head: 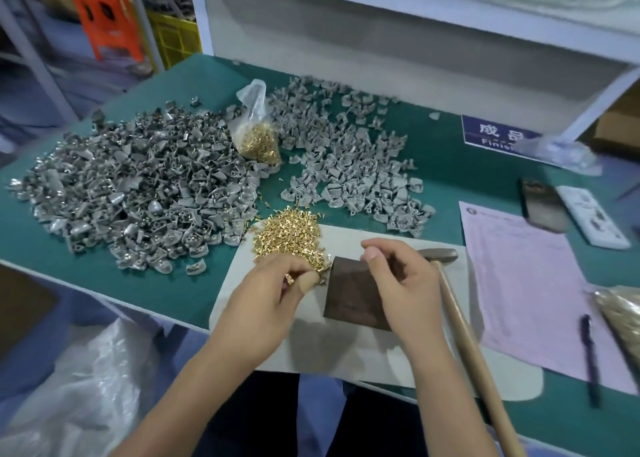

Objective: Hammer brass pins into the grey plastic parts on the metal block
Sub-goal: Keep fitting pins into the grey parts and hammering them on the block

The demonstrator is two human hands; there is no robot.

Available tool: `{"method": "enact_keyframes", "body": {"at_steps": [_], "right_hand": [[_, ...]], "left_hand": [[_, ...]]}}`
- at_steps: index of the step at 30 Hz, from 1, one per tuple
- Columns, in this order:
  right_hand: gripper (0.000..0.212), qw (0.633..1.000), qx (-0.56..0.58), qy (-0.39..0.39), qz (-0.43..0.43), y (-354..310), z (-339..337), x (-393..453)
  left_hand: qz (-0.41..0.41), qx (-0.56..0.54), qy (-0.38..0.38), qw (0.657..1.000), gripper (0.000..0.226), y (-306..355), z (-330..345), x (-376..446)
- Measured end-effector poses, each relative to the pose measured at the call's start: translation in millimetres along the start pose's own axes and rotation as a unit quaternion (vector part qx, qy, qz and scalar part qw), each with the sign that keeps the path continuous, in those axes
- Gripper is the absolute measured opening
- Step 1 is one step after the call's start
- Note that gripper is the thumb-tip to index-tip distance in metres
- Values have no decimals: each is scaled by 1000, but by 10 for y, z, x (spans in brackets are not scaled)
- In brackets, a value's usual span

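A dark metal block (349, 297) sits on a grey mat (346, 352) at the table's front. My left hand (273, 290) rests at the near edge of a loose pile of brass pins (289, 237), its fingertips pinched on a few pins. My right hand (398, 283) hovers over the block's right half with fingers curled; what it holds is hidden. A hammer (460, 321) with a wooden handle lies beside the block on the right, untouched. Large heaps of grey plastic parts lie at the left (131, 193) and at the back (349, 159).
A plastic bag of brass pins (256, 138) stands between the heaps. Pink paper (526, 283) with a pen (588, 356) lies right of the mat. A phone (542, 205), a white remote (592, 219) and a blue sign (498, 136) sit at the back right.
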State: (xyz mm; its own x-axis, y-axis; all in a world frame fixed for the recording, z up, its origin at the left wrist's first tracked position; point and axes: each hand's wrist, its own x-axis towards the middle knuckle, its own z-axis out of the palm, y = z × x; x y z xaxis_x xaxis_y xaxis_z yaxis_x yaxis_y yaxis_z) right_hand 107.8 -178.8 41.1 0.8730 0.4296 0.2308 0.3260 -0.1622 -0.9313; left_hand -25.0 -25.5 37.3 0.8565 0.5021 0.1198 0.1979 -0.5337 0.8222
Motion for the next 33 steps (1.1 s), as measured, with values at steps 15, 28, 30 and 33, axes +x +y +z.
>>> {"method": "enact_keyframes", "body": {"at_steps": [15, 28, 30, 33], "right_hand": [[11, 995, 55, 81, 28, 148, -542, -69], [3, 979, -170, 110, -20, 145, -322, 252], [5, 983, -165, 76, 7, 74, -231, 673], [9, 985, -163, 56, 1, 54, -7, 1439]], "left_hand": [[17, -159, -254, 954, 40, 596, 604, 857], [24, 252, 0, 968, 55, -196, 733, 2751], [3, 245, 10, 969, 54, -350, 665, 2860], [-17, 239, 14, 971, 52, -496, 610, 2992]]}}
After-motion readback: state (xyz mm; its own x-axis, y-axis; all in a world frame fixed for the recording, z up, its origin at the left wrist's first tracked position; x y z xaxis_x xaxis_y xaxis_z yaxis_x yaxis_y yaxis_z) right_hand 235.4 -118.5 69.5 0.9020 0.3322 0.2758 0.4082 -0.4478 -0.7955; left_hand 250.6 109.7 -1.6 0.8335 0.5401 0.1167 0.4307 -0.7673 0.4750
